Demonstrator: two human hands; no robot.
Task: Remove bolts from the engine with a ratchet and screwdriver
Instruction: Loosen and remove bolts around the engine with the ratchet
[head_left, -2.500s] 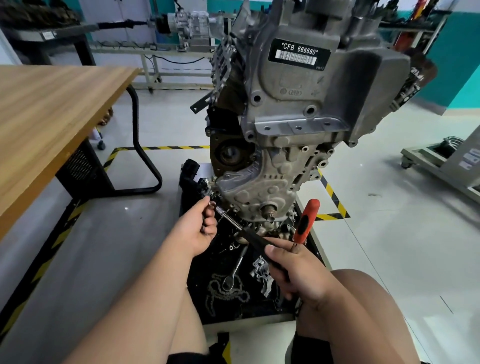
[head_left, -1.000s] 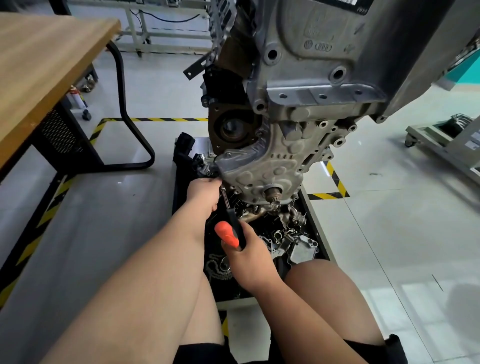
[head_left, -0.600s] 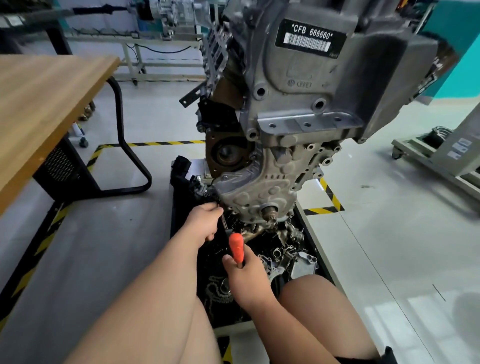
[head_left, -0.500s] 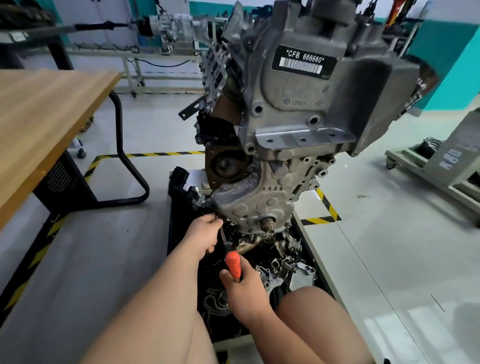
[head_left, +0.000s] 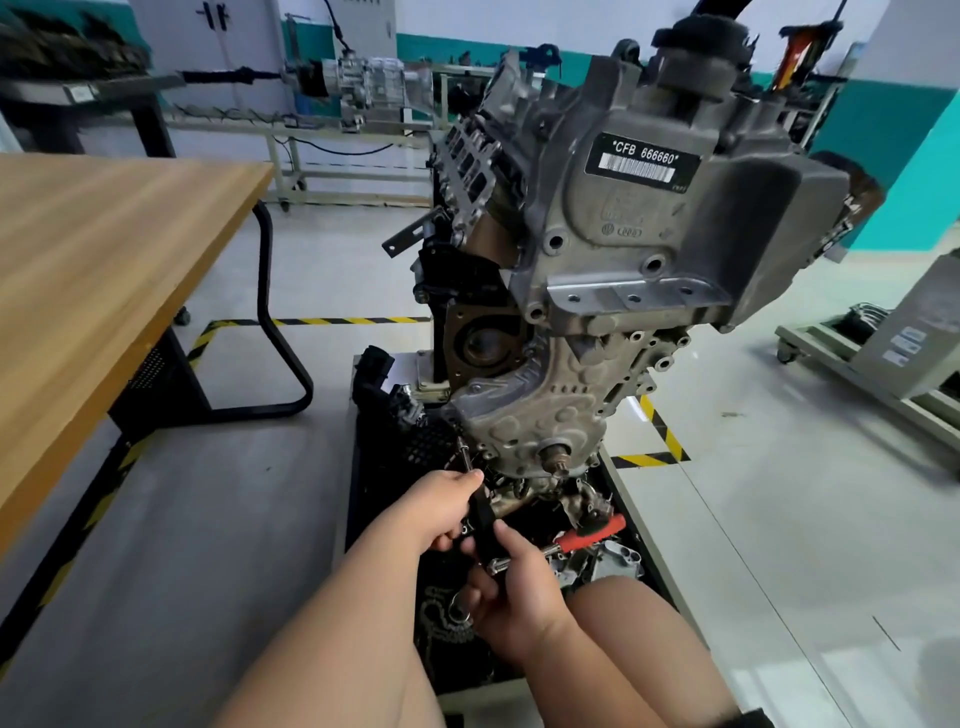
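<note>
The ratchet (head_left: 480, 512) stands steep, its black handle gripped low in the right hand (head_left: 517, 592), its steel end up against the lower cover of the engine (head_left: 540, 426). The left hand (head_left: 441, 512) pinches its shaft. The screwdriver (head_left: 587, 535), also in the right hand, points its orange handle rightward over the parts tray (head_left: 379, 483). A wooden table (head_left: 104, 270) stands left.

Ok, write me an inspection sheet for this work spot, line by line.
Surface: black tray under the engine, on a grey floor.
Job's things: black-handled tool, tip up at the engine's lower cover; red-handled tool crossing its lower end.
Clutter: loose metal parts and a chain in the tray.
Hands: left hand grips the black-handled tool's upper part; right hand grips its lower end.
Cables: black cable under the far bench.
Surroundings: wooden table, hazard tape, grey cart.
</note>
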